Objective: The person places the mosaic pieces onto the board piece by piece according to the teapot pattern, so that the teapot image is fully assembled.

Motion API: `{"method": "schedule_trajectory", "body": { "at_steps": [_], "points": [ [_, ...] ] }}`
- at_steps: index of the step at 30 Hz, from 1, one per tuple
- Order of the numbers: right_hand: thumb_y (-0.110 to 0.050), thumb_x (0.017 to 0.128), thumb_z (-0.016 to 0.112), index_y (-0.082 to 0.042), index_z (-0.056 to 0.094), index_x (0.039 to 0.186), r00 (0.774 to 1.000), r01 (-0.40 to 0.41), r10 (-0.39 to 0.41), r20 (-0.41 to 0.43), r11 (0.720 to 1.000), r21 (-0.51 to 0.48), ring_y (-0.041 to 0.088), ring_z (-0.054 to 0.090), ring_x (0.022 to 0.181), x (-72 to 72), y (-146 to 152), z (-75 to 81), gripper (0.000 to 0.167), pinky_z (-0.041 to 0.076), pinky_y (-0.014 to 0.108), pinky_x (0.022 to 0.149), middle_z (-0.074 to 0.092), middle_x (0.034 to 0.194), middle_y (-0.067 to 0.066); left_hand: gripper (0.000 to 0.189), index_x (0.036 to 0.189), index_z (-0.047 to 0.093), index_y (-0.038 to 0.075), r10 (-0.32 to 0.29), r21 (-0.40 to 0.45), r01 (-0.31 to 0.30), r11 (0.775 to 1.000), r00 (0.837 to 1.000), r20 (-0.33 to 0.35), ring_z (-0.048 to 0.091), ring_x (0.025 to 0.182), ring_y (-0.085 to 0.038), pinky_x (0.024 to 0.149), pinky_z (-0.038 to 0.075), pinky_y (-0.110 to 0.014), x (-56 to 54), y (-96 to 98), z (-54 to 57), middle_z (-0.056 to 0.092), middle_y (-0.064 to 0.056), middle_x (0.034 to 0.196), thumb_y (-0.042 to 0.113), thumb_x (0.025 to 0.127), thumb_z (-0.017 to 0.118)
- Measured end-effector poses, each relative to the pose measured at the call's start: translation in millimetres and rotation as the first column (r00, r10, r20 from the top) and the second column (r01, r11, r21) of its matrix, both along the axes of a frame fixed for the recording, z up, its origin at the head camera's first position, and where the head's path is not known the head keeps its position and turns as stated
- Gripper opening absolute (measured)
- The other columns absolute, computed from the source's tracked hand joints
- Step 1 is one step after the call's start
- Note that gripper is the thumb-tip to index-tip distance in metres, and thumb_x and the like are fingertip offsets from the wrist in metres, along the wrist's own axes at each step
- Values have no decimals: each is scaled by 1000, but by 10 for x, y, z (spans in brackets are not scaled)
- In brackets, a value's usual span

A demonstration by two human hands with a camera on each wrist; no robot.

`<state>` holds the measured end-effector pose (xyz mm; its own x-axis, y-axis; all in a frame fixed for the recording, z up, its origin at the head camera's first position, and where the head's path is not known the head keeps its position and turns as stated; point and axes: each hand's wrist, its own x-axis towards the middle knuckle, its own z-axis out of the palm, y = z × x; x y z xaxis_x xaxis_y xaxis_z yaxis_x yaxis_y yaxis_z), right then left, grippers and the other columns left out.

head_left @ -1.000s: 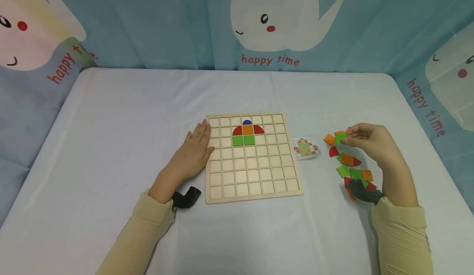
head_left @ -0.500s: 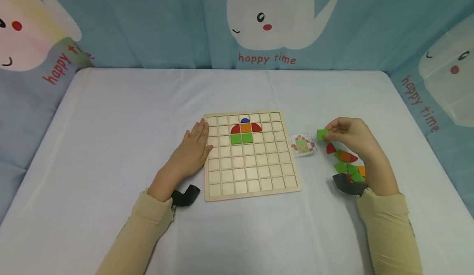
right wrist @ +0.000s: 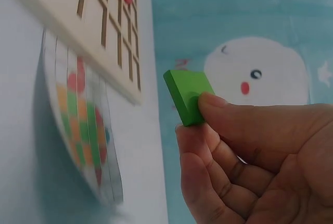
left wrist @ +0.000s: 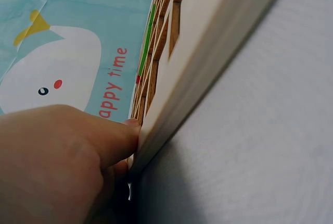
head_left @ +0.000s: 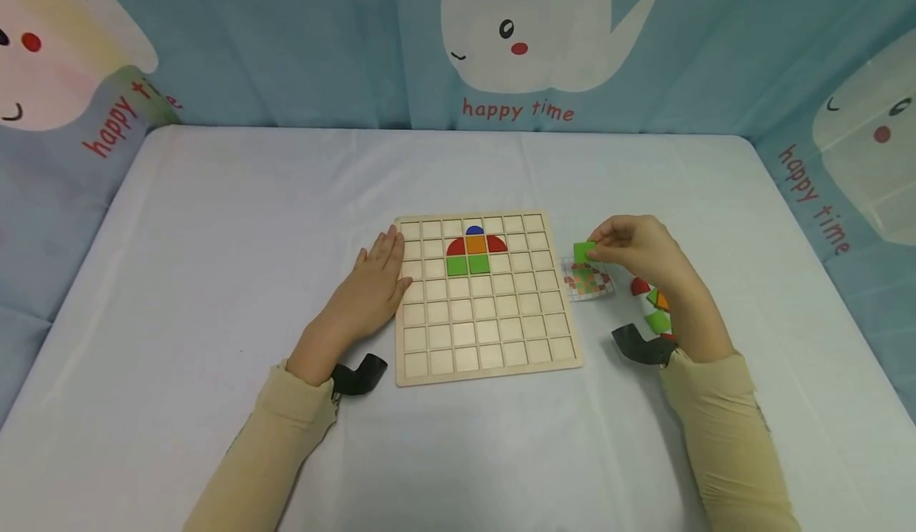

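Note:
A wooden grid board [head_left: 487, 379] lies on the white table. In its upper rows sit a blue half-round tile [head_left: 475, 231], an orange square [head_left: 475, 244], two red quarter-round tiles [head_left: 455, 247] and two green squares [head_left: 456, 266]. My left hand [head_left: 365, 293] rests with straight fingers along the board's left edge; the left wrist view shows the thumb [left wrist: 119, 135] touching that edge. Between thumb and fingers my right hand [head_left: 637, 250] pinches a green square tile [right wrist: 190, 91], held above a paper pattern card [head_left: 590, 285] right of the board.
Loose red, green and orange tiles [head_left: 657, 323] lie right of the card, partly hidden by the right wrist. A black wrist camera mount [head_left: 637, 347] juts from each sleeve. Behind the table hangs a blue curtain [head_left: 322, 47] with whale prints.
My right hand has lifted the green tile away from the loose pile and carried it left, over the pattern card. The left hand has stayed at the board's edge.

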<state>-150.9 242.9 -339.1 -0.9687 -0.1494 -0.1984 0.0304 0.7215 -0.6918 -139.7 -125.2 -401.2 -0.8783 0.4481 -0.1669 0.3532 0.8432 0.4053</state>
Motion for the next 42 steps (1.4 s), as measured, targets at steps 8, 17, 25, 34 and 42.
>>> {"method": "schedule_trajectory", "body": {
  "at_steps": [8,17,25,34,42],
  "points": [
    [-9,87,68,2,65,97,998,-61,60,-13,997,-53,21,62,78,-65,-193,-24,15,49,25,70,64,85,10,64,148,2,-6,-1,0,1,1000,1000,3,-3,143,-33,113,4,-50,-1,1,3,-6,-19,156,25,103,35],
    [-7,87,67,2,65,95,995,-97,98,6,991,-97,27,60,78,-144,-418,-94,12,51,30,63,64,86,13,64,148,3,-7,1,6,-1,1000,1000,-7,-2,142,-34,113,5,-52,12,-10,3,-4,-20,156,24,103,36],
    [-3,89,64,4,66,98,988,-151,154,16,982,-115,23,61,84,-192,-576,-139,11,50,28,75,66,91,14,64,147,3,-8,-3,8,3,1000,1000,-15,-1,142,-35,113,5,-52,2,-10,-8,-3,-21,155,23,103,36],
    [-1,88,64,3,67,97,985,-157,164,58,981,-110,23,61,84,-246,-736,-195,10,51,32,76,67,92,13,64,148,3,-7,2,8,-2,1000,1000,-4,-2,142,-34,113,5,-52,-1,-12,-18,-4,-20,155,23,103,37],
    [-5,87,67,0,69,93,986,-149,153,62,987,-64,21,59,78,-293,-793,-223,8,48,31,73,68,86,8,64,148,2,-7,-4,13,4,1000,1000,-6,-2,142,-34,113,5,-52,-10,-3,-25,-3,-20,155,23,103,36]
  ]
}}
